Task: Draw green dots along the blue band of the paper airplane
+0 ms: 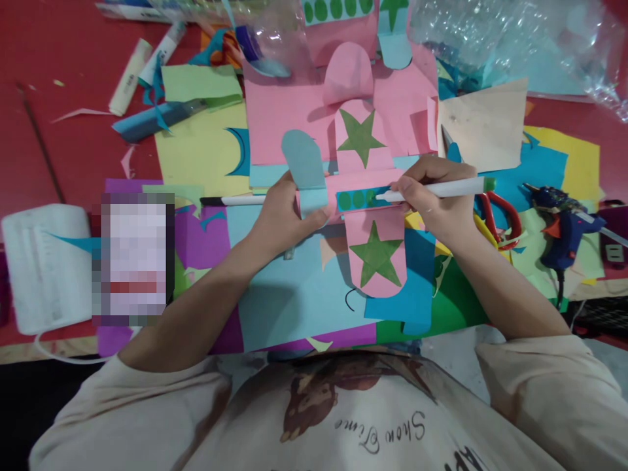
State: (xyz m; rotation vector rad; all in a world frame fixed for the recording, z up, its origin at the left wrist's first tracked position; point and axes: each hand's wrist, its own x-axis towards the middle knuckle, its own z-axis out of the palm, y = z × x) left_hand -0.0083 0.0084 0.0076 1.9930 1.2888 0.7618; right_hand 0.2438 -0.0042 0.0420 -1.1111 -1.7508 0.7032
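Note:
A pink paper aeroplane [373, 255] with green stars on its wings and a light blue tail fin [304, 163] lies on coloured paper sheets. My left hand [284, 216] is closed round the plane's body near the tail. My right hand [432, 196] grips a white marker with a green end [441, 189]. Its tip touches the blue strip with green dots [358, 199] on the plane's body.
Red-handled scissors [500, 216] and a blue glue gun [564, 226] lie at the right. Markers [130, 75] and paper scraps lie at the upper left, a white box [44, 261] at the left. Crumpled clear plastic [515, 33] and a second pink paper piece [338, 33] lie at the top.

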